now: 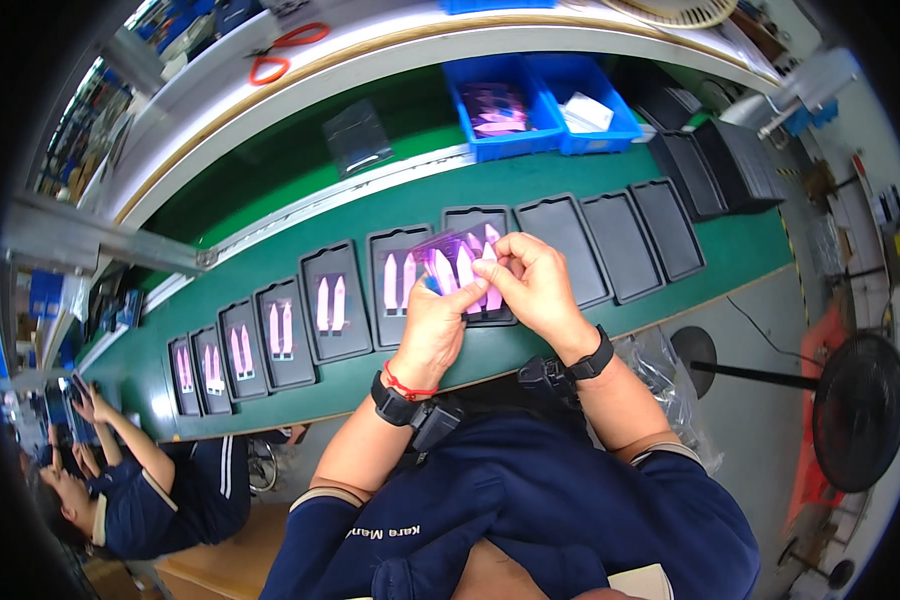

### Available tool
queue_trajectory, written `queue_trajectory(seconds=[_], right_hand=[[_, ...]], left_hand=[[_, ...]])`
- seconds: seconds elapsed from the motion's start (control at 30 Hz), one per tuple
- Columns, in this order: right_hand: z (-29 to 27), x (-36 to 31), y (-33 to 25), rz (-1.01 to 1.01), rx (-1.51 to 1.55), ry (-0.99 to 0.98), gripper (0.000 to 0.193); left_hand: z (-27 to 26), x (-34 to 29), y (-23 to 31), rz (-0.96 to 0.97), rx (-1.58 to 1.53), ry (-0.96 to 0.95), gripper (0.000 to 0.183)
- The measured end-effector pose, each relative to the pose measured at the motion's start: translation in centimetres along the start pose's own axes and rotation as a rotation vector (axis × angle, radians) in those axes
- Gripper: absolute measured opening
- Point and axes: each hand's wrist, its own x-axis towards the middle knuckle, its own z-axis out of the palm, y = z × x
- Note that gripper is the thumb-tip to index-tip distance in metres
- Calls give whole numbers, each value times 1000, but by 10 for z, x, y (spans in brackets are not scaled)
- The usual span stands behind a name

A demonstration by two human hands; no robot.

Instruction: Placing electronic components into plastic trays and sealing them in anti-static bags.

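Green table [390, 205] carries a row of black trays [560, 235], curving from 8 o'clock of the hands round to 3 o'clock. Blue bins [515, 145] stand beyond, toward 12 and 1 o'clock. In the trays on the 8-to-9-o'clock side, pink pieces [331, 303] lie in pairs, pointed ends toward 12.

Left hand [435, 325]: thumb clamped over the near side of a purple-tinted film [448, 242]; remaining fingers largely hidden beneath. Right hand [540, 285]: thumb and forefinger together, pinching at the film's 3-o'clock side.

The film, bearing pink strips [442, 273], is held over a tray at mid-row; contact with that tray cannot be determined. Strips: long axes roughly 11-to-5, tips away from the person.
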Motion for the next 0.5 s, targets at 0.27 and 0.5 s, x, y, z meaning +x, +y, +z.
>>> queue_trajectory(seconds=[0.27, 0.5], right_hand=[[-68, -2, 32, 8, -496, 262, 18], [-62, -14, 31, 84, 84, 206, 16]], left_hand=[[21, 2, -8, -162, 35, -31, 29], [56, 12, -30, -78, 100, -146, 26]])
